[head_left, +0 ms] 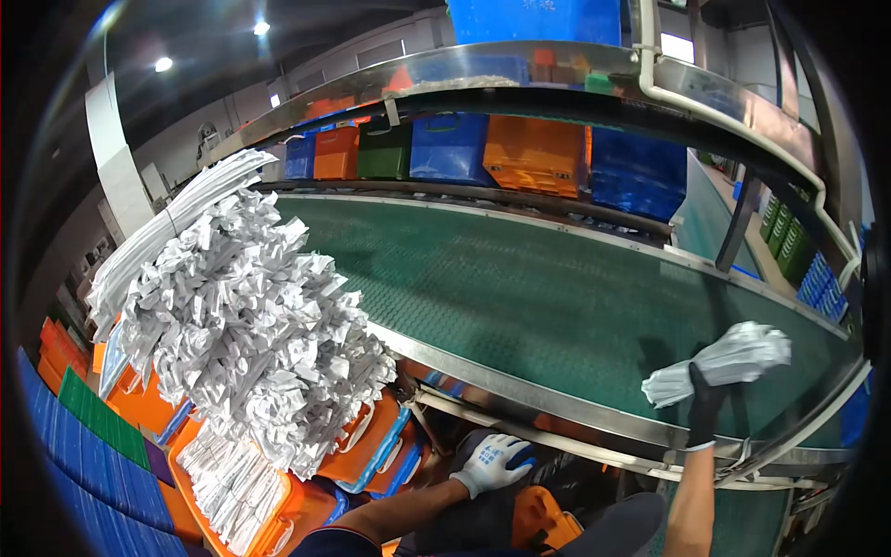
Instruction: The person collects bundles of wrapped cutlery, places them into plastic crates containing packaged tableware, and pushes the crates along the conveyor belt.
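Observation:
My right hand (707, 399), in a black glove, is wrapped round a bundle of white paper strips (733, 357) over the right end of the green conveyor belt (464, 278). My left hand (494, 461), in a white and blue glove, is low in the middle, near my leg and below the belt's metal edge; its fingers lie spread and hold nothing that shows. At the left stands a tall heap of white folded paper bundles (251, 316), with a long bundle (172, 227) lying along its upper left side.
Orange crates (371, 450) with blue edges stand below the heap, one holding paper bundles (232, 483). Blue and green stacks (93, 464) are at the lower left. Behind the belt are orange (534, 153) and blue bins (448, 147). A metal shelf (742, 116) crosses above.

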Motion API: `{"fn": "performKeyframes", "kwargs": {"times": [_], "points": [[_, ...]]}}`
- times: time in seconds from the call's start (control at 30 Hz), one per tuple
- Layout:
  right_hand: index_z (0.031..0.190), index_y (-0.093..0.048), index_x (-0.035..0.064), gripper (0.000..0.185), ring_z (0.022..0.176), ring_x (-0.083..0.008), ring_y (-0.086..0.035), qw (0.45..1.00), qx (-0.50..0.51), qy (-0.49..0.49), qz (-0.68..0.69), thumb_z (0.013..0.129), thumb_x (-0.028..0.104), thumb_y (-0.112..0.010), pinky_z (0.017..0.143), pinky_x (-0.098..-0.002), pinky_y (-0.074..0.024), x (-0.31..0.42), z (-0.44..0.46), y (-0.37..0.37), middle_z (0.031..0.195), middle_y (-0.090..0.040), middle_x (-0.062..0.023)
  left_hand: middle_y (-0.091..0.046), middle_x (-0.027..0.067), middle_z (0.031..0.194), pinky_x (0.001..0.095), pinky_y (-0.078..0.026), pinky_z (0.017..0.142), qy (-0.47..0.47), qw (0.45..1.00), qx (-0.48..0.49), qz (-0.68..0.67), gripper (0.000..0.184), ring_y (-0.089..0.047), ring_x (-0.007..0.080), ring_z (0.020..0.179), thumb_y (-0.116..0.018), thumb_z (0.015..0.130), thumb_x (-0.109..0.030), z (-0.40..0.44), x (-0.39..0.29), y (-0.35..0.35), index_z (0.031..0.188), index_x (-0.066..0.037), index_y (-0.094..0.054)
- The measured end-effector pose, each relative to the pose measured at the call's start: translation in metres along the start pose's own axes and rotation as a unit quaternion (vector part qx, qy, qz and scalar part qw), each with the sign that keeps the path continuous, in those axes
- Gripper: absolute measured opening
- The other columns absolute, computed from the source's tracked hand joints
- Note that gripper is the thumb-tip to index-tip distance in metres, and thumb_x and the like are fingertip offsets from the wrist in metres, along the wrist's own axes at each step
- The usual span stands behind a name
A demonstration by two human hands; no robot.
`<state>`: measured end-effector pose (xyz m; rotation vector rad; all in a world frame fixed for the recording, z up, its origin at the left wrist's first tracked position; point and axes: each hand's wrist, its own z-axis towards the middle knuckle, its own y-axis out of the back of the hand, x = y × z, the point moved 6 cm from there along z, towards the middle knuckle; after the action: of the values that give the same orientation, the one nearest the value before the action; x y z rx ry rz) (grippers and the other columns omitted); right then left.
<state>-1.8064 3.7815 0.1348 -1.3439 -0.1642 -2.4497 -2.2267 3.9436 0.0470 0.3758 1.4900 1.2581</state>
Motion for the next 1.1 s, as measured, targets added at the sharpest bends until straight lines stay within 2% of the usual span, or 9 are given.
{"fn": "performKeyframes", "kwargs": {"times": [0.03,0.17,0.3,0.37,0.43,0.47,0.6,0.97,1.1], "points": [[0.14,-0.047,-0.0019,0.071,0.12,-0.0256,-0.054,0.994,0.018,-0.026,0.108,0.079,0.009,-0.082,0.107,-0.0388,-0.0406,-0.015,-0.012,-0.018,0.135,-0.054,-0.0126,-0.064,0.0144,0.124,0.0445,-0.043,0.105,-0.002,1.0,0.001,0.001,0.047,-0.058,0.0344,0.119,-0.067,0.089,-0.04,0.0,0.001,0.0,0.125,-0.01,-0.065],[0.13,-0.056,-0.0021,0.059,0.116,-0.0236,-0.058,0.994,0.041,-0.095,0.028,0.076,0.005,-0.08,0.102,-0.0381,-0.0449,-0.011,0.016,-0.016,0.124,-0.061,-0.0104,-0.065,0.0139,0.124,0.0442,-0.043,0.105,-0.001,1.0,-0.002,-0.007,0.046,-0.059,0.0339,0.118,-0.068,0.089,-0.039,0.001,0.002,0.001,0.123,-0.009,-0.066],[0.125,-0.062,0.0063,0.039,0.102,-0.0203,-0.063,0.948,0.025,-0.214,0.233,0.091,0.026,-0.068,0.094,-0.0367,-0.0493,-0.026,0.003,0.0,0.109,-0.065,-0.0063,-0.066,0.0136,0.122,0.0443,-0.043,0.104,-0.003,1.0,-0.001,-0.016,0.045,-0.059,0.0335,0.116,-0.069,0.089,-0.037,0.011,0.007,-0.002,0.122,-0.008,-0.067],[0.122,-0.063,0.0086,0.038,0.099,-0.018,-0.064,0.881,0.067,-0.287,0.371,0.095,0.035,-0.063,0.089,-0.0355,-0.0507,0.013,-0.018,-0.019,0.106,-0.067,-0.0048,-0.066,0.0135,0.122,0.0444,-0.044,0.104,-0.005,1.0,0.0,-0.021,0.045,-0.06,0.0334,0.116,-0.069,0.088,-0.037,0.014,0.009,-0.003,0.122,-0.008,-0.067],[0.12,-0.063,0.0085,0.038,0.096,-0.0175,-0.064,0.898,0.016,-0.312,0.31,0.096,0.038,-0.061,0.088,-0.0343,-0.0509,-0.009,-0.039,-0.004,0.104,-0.067,-0.0046,-0.066,0.0137,0.121,0.0443,-0.044,0.104,-0.012,1.0,0.0,-0.013,0.045,-0.06,0.0332,0.116,-0.07,0.088,-0.037,0.016,0.007,-0.002,0.122,-0.008,-0.067],[0.123,-0.058,0.0055,0.041,0.098,-0.0185,-0.057,0.902,-0.013,-0.319,0.29,0.093,0.032,-0.067,0.089,-0.0365,-0.0461,-0.023,-0.047,-0.001,0.104,-0.058,-0.0042,-0.066,0.0137,0.121,0.0443,-0.044,0.104,-0.01,1.0,0.004,-0.013,0.045,-0.06,0.0332,0.116,-0.07,0.088,-0.037,0.016,0.006,-0.002,0.122,-0.008,-0.067],[0.12,-0.061,0.0073,0.038,0.091,-0.0161,-0.06,0.928,-0.041,-0.282,0.241,0.091,0.031,-0.07,0.081,-0.0343,-0.0486,-0.018,-0.056,-0.01,0.097,-0.061,-0.0028,-0.066,0.0137,0.121,0.0441,-0.044,0.104,-0.007,1.0,0.009,-0.012,0.045,-0.06,0.0334,0.116,-0.07,0.087,-0.036,0.017,0.005,-0.001,0.122,-0.008,-0.066],[0.127,-0.057,0.0042,0.044,0.094,-0.0189,-0.061,0.934,0.026,-0.275,0.226,0.093,0.03,-0.069,0.085,-0.0354,-0.0489,-0.017,-0.059,-0.013,0.107,-0.061,-0.0058,-0.065,0.0167,0.12,0.0448,-0.042,0.105,-0.012,1.0,0.022,0.013,0.047,-0.058,0.0349,0.116,-0.066,0.09,-0.042,0.017,0.004,-0.006,0.123,-0.008,-0.066],[0.126,-0.058,0.0028,0.045,0.096,-0.0196,-0.062,0.933,0.032,-0.277,0.226,0.093,0.031,-0.069,0.087,-0.0365,-0.049,-0.018,-0.059,-0.01,0.109,-0.061,-0.0071,-0.066,0.013,0.121,0.0438,-0.043,0.104,-0.006,1.0,0.012,0.025,0.044,-0.06,0.0333,0.116,-0.069,0.089,-0.038,0.014,0.002,-0.002,0.121,-0.009,-0.067]]}}
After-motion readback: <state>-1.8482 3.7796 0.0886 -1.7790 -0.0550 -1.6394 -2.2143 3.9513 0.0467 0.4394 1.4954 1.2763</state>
